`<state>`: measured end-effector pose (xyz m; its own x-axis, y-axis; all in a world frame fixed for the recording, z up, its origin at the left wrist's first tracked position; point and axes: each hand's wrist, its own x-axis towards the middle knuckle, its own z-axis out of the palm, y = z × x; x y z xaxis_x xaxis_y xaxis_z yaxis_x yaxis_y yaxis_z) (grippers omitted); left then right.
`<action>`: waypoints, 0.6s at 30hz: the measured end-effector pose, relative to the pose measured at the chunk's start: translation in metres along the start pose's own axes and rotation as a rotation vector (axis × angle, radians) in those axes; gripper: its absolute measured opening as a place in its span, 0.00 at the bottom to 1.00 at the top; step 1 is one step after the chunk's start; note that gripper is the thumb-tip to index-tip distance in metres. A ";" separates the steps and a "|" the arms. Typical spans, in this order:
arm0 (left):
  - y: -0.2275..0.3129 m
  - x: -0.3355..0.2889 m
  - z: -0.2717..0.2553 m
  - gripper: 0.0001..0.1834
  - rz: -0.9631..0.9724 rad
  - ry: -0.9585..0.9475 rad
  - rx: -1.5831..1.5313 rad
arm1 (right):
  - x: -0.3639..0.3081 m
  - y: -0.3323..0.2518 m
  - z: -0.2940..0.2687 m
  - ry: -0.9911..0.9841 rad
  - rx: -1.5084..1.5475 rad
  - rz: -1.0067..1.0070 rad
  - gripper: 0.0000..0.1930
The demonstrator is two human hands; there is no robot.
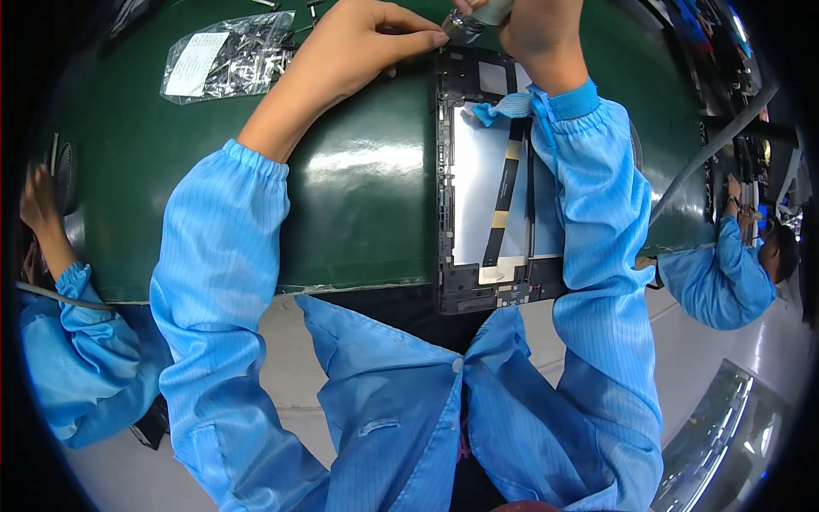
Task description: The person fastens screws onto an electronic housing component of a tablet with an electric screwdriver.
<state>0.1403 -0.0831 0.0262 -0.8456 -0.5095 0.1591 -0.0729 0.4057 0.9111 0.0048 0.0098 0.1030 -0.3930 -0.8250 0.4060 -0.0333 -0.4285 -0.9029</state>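
A tablet-like device housing (444, 188) with a black frame and silver inner plate lies on the green table, its near end overhanging the front edge. A dark flat cable (507, 183) with gold-coloured bands runs along the plate. My right hand (539, 38) is closed around a pale cylindrical tool (492, 12) with a shiny end, held over the housing's far left corner; its tip and exact kind are unclear. At that same corner, my left hand (368, 38) has thumb and fingers pinched together by the tool's end. Whatever they pinch is too small to make out.
A clear plastic bag (243, 64) of small dark metallic parts with a white label lies far left, several loose parts beside it. A grey cable (717, 145) crosses at right. Co-workers in blue sit left (94, 350) and right (725, 277). The table's front edge (358, 287) is near my body.
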 end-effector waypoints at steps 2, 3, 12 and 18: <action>-0.002 -0.002 0.000 0.13 0.025 0.007 -0.011 | 0.000 0.002 0.000 -0.014 -0.001 -0.004 0.10; -0.003 -0.004 0.000 0.13 0.018 0.012 -0.013 | -0.001 0.004 0.001 -0.022 0.000 -0.015 0.11; 0.028 -0.010 -0.001 0.11 -0.111 0.011 -0.157 | -0.003 0.001 0.004 -0.015 -0.046 -0.014 0.11; 0.026 -0.010 -0.001 0.11 -0.091 0.011 -0.158 | -0.002 0.002 0.003 0.002 -0.072 -0.025 0.12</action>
<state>0.1476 -0.0680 0.0481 -0.8334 -0.5473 0.0765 -0.0643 0.2334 0.9702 0.0083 0.0097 0.1007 -0.3931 -0.8134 0.4288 -0.1093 -0.4217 -0.9001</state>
